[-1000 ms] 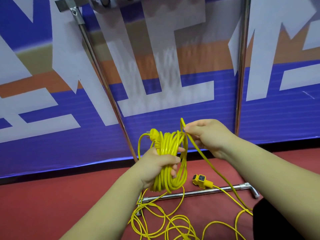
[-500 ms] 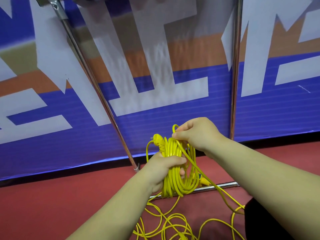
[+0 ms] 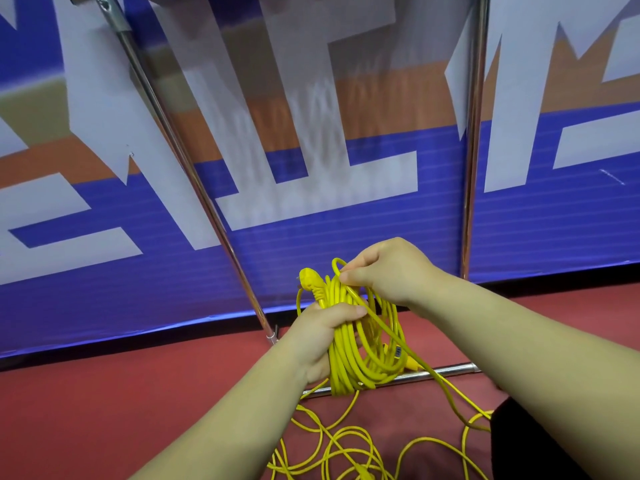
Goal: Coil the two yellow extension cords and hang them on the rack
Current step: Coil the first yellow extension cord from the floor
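Yellow cord coil point(image 3: 343, 358) upright, plug point(image 3: 309, 278) uppermost

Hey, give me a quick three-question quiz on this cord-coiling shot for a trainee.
1. True or false: the left hand grips the cord coil just below its plug.
2. Fill in: loose cord lies on the red ____, in front of the rack's base bar.
3. The right hand pinches: A the plug, B a cord loop, C the base bar.
Key: 1 true; 2 floor; 3 B.
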Available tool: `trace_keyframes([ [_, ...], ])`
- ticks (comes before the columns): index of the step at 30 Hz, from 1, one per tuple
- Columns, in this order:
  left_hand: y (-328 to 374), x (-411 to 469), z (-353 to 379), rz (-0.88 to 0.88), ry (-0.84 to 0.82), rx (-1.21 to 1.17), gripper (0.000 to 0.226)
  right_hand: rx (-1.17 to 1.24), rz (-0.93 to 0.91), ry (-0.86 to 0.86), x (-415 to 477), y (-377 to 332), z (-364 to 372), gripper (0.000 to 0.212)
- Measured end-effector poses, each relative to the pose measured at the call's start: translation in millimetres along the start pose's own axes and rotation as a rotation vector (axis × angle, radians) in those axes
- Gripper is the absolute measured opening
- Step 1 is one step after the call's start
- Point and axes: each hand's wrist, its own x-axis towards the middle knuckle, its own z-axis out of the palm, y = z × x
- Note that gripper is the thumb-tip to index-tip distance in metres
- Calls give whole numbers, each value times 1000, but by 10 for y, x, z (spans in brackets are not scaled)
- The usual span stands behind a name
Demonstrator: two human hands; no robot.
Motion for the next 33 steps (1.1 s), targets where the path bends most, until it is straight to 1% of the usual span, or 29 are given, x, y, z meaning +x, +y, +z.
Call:
trace_keyframes([
  [3,57,-9,-15,33,-7,-68,10,70,-65,2,-45,-3,-45,6],
  [5,142,-21,-34,67,-28,-129,13,122,-101,67,-45,22,-96,6],
  [7,272,-53,-60,118,14,-182,19,147,-105,75,-39,68,-129,12],
  [9,421,-95,-100,177,52,-245,23,186,-88,-4,-61,114,-112,20],
  [11,556,-127,-162,224,74,-331,28,213,-93,-87,-96,160,-41,20],
  [13,651,-141,-241,269,108,-375,45,209,-133,-155,-148,170,56,17],
  [14,686,-155,-269,292,115,-382,50,211,-158,-176,-170,166,108,17],
  [16,735,-189,-302,330,122,-404,51,214,-205,-206,-206,157,202,18],
  [21,803,-226,-388,376,154,-504,43,200,-243,-225,-253,125,351,23],
  [24,867,-261,-454,413,183,-534,36,305,-216,-255,-277,89,423,20],
  [26,917,-290,-521,440,199,-549,34,349,-203,-226,-292,59,428,16],
  [29,955,-342,-585,461,156,-574,14,301,-196,-169,-274,49,377,11],
  [33,918,-373,-563,433,100,-555,6,277,-193,-143,-228,79,323,12],
])
